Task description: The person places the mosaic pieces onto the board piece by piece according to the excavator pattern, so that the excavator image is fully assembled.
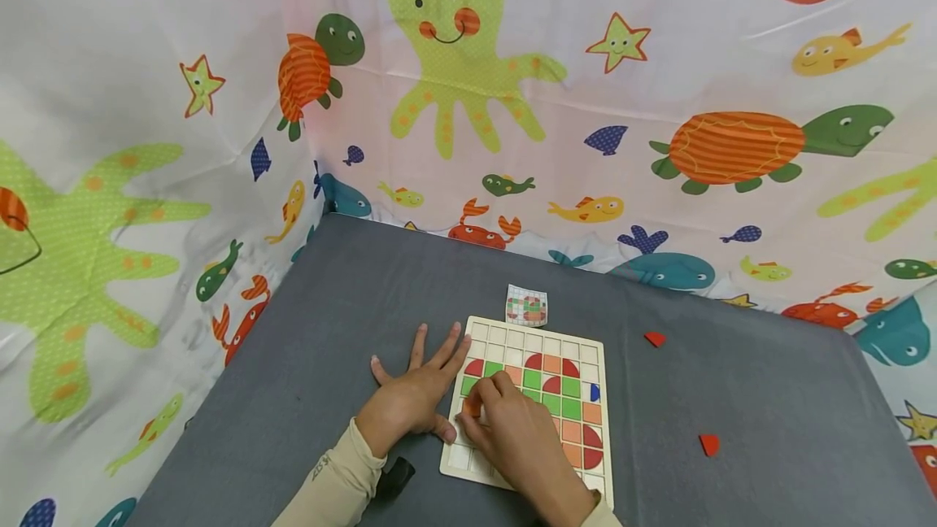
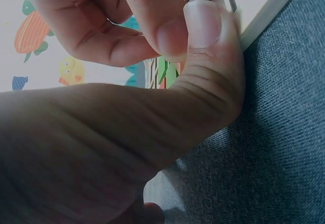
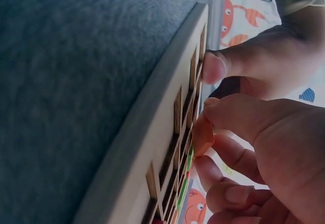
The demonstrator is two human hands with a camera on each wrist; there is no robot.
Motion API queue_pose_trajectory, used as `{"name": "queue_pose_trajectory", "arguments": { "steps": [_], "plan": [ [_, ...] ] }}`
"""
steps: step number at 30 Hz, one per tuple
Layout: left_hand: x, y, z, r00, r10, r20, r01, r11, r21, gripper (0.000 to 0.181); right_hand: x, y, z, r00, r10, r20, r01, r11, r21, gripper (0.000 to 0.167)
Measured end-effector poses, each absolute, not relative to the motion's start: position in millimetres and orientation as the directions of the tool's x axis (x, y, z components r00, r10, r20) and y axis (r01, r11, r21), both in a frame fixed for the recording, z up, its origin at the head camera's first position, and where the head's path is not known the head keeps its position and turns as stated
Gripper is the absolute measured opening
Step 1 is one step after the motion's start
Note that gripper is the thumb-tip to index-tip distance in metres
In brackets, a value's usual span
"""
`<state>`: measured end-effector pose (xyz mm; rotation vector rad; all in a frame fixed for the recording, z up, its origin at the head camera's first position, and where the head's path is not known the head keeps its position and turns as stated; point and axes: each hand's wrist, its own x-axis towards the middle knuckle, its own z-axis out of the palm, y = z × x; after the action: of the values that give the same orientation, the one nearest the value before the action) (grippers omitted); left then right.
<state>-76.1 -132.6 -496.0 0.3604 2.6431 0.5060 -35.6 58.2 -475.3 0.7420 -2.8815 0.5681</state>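
Note:
A wooden grid board (image 1: 538, 333) lies on the grey cloth, with red, green, orange and blue tiles in many of its square cells. Along its left edge rests my left hand (image 1: 411, 398), fingers spread; its thumb (image 3: 215, 67) presses on the board's rim in the right wrist view. Over the left part of the grid, my right hand (image 1: 518, 431) pinches an orange tile (image 3: 203, 136) between thumb and fingers. The tile is held at a tilt just at the cells. My right hand hides the cells beneath it.
A small printed card (image 1: 526, 306) with a coloured grid pattern lies behind the board. Two red wedge pieces (image 1: 655, 339) lie apart on the cloth to the right. A curtain (image 1: 468, 137) with printed sea animals surrounds the back and left side.

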Motion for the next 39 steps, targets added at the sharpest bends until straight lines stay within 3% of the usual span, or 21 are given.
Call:
{"name": "queue_pose_trajectory", "arguments": {
  "steps": [18, 39],
  "plan": [
    [-76, -133, -498, -0.867, 0.318, -0.384, 0.14, 0.895, 0.424, 0.149, -33, 52, -478, -0.871, -0.461, 0.17, -0.492, 0.822, -0.287, 0.022],
    [-66, -129, -454, -0.869, 0.316, -0.38, 0.147, 0.9, 0.411, 0.139, -34, 53, -474, -0.865, -0.467, 0.184, -0.502, 0.811, -0.302, 0.017]
  ]
}}
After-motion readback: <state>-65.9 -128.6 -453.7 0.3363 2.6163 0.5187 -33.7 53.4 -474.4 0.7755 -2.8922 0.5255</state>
